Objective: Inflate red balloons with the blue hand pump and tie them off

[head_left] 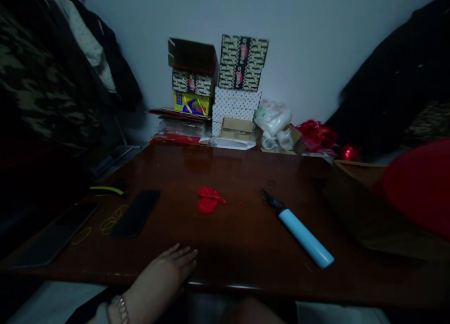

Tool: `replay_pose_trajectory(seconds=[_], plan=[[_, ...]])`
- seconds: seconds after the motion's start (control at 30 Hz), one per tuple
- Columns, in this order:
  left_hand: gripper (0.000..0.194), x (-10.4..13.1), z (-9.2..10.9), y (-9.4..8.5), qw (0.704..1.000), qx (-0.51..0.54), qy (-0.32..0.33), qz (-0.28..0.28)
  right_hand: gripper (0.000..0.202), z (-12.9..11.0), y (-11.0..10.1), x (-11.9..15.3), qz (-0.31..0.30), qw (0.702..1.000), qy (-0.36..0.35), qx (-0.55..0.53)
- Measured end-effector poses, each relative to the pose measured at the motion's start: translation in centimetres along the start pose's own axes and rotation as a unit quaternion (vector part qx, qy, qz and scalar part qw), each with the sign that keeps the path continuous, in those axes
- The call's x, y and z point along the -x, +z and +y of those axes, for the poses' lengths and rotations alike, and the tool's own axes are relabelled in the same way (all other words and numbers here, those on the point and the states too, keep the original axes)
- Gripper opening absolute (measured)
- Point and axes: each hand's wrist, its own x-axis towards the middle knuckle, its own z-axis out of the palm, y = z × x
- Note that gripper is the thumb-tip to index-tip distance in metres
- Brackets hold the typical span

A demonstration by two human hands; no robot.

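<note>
My left hand (174, 266) lies at the front edge of the dark brown table (246, 249), palm down with its fingers stretched out, holding nothing. Below the table edge, at the bottom middle, my right hand (251, 312) shows only as a dim blur, and its fingers cannot be made out. Flat red balloons (207, 205) rest near the table's middle, beyond my left hand. To their right is a light blue hand pump (305, 237) with a black nozzle pointing away to the left. A small red ring (241, 205) sits between balloons and pump.
Dark phone (136, 213), tablet-like slab (58, 235) and yellow rubber bands (111, 223) are at the left. Stacked boxes (237, 101) and plastic bags (273, 117) line the back. A brown box (372, 211) with a large red balloon (420, 188) stands right.
</note>
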Motion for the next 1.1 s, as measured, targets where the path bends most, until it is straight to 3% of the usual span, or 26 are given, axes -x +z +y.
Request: replay_pose_trajectory(seconds=[0.17,0.27,0.37,0.63,0.87,0.97,1.1], plan=[[0.042,-0.1,3.2,-2.9,0.999,-0.003,-0.037,-0.004,0.02,6.5,-6.6,-4.6,0.181,0.971,0.157,-0.001],[0.032,-0.6,4.8,-3.4,0.998,-0.032,-0.054,-0.021,0.017,9.5,-7.6,-6.6,0.208,0.956,0.207,0.0],[0.024,-0.7,5.5,-3.2,0.996,-0.068,-0.052,-0.017,0.026,11.1,-7.1,-7.8,0.2,0.953,0.228,-0.005],[0.019,0.3,5.6,-3.6,0.996,-0.077,-0.035,-0.014,0.03,12.6,-7.1,-8.7,0.182,0.95,0.253,-0.013],[0.02,-0.4,6.4,-4.2,0.994,-0.098,-0.038,-0.038,0.029,12.5,-7.3,-9.8,0.157,0.953,0.258,0.0],[0.021,-0.3,6.2,-4.1,0.994,-0.095,-0.038,-0.033,0.029,12.2,-7.6,-9.7,0.174,0.954,0.242,-0.004],[0.022,0.1,5.5,-4.6,0.996,-0.076,-0.054,-0.012,0.024,11.7,-8.4,-8.5,0.241,0.94,0.24,-0.01]])
